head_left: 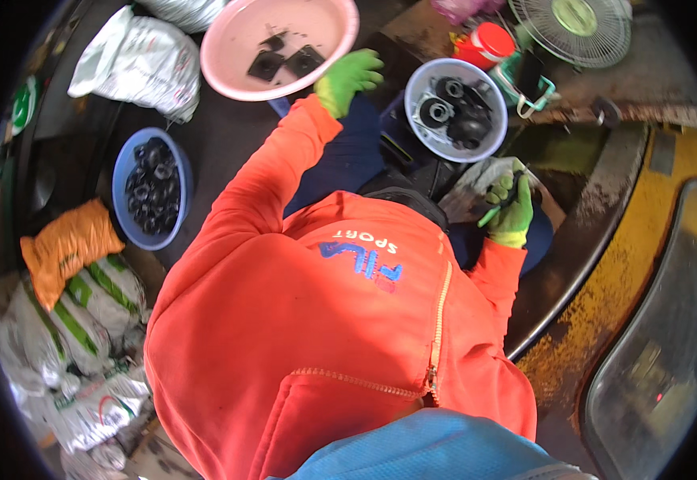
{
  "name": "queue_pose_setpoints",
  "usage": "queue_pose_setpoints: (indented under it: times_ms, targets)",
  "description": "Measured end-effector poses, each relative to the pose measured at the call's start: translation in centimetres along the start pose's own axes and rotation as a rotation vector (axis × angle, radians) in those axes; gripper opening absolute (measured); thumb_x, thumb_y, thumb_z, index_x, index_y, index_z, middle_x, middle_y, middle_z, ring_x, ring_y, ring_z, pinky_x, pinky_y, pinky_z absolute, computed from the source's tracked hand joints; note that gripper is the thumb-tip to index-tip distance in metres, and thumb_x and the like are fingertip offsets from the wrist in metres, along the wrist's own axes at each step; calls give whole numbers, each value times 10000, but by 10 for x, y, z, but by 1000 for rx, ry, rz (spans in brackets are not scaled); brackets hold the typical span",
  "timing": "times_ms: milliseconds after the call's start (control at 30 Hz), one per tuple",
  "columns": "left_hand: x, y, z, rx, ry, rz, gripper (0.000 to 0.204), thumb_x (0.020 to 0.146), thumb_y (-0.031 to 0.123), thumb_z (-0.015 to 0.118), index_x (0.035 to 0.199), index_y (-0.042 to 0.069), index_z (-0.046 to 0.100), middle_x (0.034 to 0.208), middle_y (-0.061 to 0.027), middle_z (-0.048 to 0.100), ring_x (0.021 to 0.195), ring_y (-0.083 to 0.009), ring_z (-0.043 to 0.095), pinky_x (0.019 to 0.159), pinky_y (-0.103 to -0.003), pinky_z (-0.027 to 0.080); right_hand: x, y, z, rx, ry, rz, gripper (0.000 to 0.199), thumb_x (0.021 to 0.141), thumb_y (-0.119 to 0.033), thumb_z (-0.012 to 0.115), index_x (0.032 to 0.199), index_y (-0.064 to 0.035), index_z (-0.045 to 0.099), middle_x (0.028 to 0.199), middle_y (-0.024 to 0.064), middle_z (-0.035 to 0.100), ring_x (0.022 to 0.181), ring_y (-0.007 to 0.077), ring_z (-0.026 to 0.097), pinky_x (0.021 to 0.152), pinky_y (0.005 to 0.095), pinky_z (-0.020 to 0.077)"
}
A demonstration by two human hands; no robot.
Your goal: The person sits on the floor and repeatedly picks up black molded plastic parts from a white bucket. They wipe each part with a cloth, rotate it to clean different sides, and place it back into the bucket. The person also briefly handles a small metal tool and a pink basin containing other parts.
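My left hand (350,82), in a green glove, is by the right rim of a pink basin (214,74), its fingers stretched out and apart with nothing seen in them. Square black parts (266,66) with round centres and dark scraps lie in the basin. My right hand (513,210), gloved in green too, is closed round a slim tool with a green end (488,217); a dark piece shows at the fingers, too small to name. Just above that hand, a pale blue bowl (499,138) holds round black parts (468,128).
At the left stands a blue bucket (119,210) full of small black parts. White sacks (136,68), an orange bag (72,244) and clear plastic bags (84,320) lie around it. A red-lidded jug (488,44) and a fan (576,28) stand far right, beyond a yellow metal machine edge (604,264).
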State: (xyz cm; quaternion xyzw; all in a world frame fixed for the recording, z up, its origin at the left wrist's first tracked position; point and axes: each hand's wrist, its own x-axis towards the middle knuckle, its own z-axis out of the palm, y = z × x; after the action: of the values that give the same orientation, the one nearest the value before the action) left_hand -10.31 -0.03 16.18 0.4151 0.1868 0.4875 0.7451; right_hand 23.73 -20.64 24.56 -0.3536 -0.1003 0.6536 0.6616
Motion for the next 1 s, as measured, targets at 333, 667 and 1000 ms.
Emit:
queue_pose_setpoints:
  times_ms: [333, 667, 1000]
  targets:
    - [85, -156, 84, 1581, -320, -465, 607, 680, 179, 752, 1253, 78, 576, 1194, -191, 624, 1103, -343, 615, 943, -405, 484, 2, 7, 4, -86, 257, -43, 329, 987, -366, 493, 1207, -133, 566, 767, 12, 549, 585, 143, 497, 525, 284, 412]
    - [68, -41, 127, 1202, -117, -38, 543, 614, 283, 825, 1058, 20, 657, 1104, -176, 650, 1014, -304, 636, 884, -390, 499, 11, 26, 15, -495, 323, -17, 301, 955, -222, 537, 1212, -67, 509, 774, 30, 556, 557, 114, 500, 489, 253, 431]
    - [4, 27, 227, 656, -218, 243, 548, 650, 182, 806, 1139, 30, 613, 1117, -119, 633, 1011, -241, 617, 890, -352, 491, 24, 67, 35, -592, -75, -743, 433, 950, -128, 561, 1360, -33, 463, 1316, 92, 543, 1169, 217, 547, 1005, 345, 436]
